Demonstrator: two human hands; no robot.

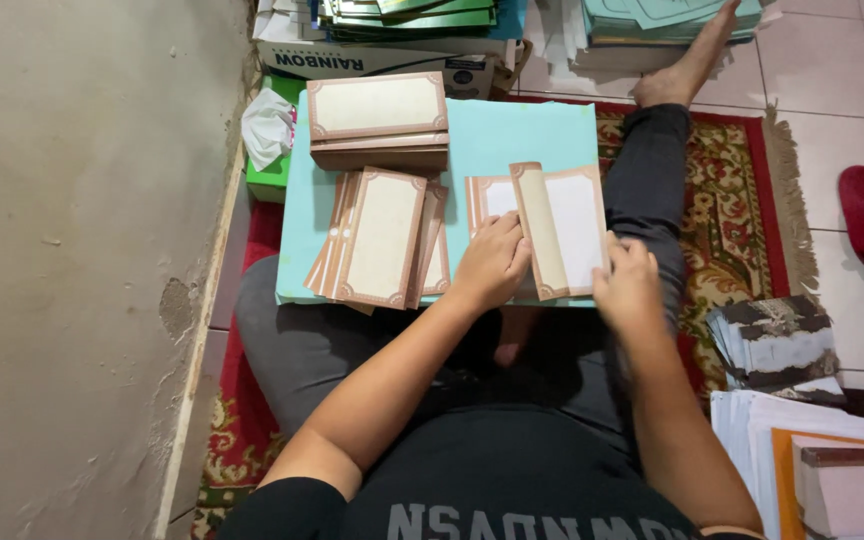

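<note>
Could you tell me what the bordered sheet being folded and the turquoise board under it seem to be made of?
Bordered sheet: probably matte paper or thin card, since it bends in a crisp fold. Turquoise board: likely stiff matte cardboard, flat with straight edges, though I can't be sure.

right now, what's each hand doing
Left hand: flat, fingers pressing down on the folded card.
Right hand: fingers on the same card's right edge; a closed grip cannot be told.

The hands (562,275) hide the folded card's (557,230) lower edge

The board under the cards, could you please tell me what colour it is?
Light turquoise; the board shows best in the head view, under both hands.
</note>
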